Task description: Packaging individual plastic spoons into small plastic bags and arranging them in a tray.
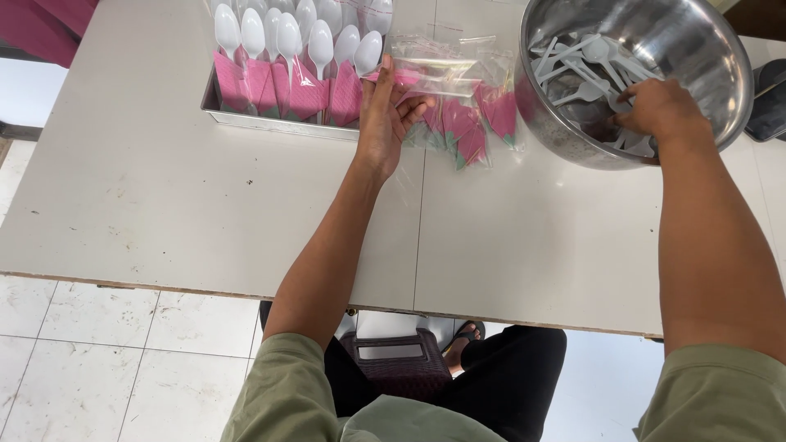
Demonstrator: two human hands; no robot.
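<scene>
My left hand [386, 115] lies flat with fingers spread on a pile of clear plastic bags holding pink napkins [458, 106], in the middle of the white table. My right hand [659, 110] reaches into a large steel bowl [729, 49] at the right, its fingers down among several loose white plastic spoons [581, 69]; whether it grips one is hidden. A metal tray [270, 121] at the back holds several packed white spoons with pink napkins [286, 61], standing in rows just left of my left hand.
The white table [188, 196] stretches left and toward me, with a seam down its middle. A dark object [770, 102] sits beyond the bowl at the right edge. Tiled floor, my legs and a dark stool [397, 360] lie below the table's near edge.
</scene>
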